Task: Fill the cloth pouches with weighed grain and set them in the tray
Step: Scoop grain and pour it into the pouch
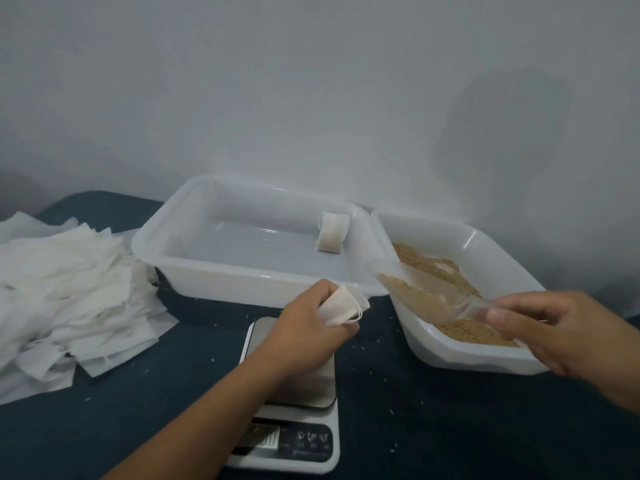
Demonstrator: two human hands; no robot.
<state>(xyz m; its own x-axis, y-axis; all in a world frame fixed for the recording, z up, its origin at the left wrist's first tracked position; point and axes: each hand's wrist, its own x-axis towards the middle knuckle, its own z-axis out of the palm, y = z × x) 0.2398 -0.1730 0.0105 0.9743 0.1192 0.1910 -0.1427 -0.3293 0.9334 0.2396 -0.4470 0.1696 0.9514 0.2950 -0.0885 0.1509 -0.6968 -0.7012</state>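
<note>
fingers [341, 329] of my left hand [311, 323] pinch an empty pouch [343, 308] above the scale [294, 393], right hand [554, 327] grips the loaded scoop [426, 289] at three o'clock; filling step, next i tip grain [412, 289] into its mouth.

scale [294, 403] readout blurred, forearm covering its platform, pouch pile [69, 299] cropped left

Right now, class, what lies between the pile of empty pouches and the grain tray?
In the head view, the white tray holding one filled pouch lies between the pile of empty pouches and the grain tray.
</note>
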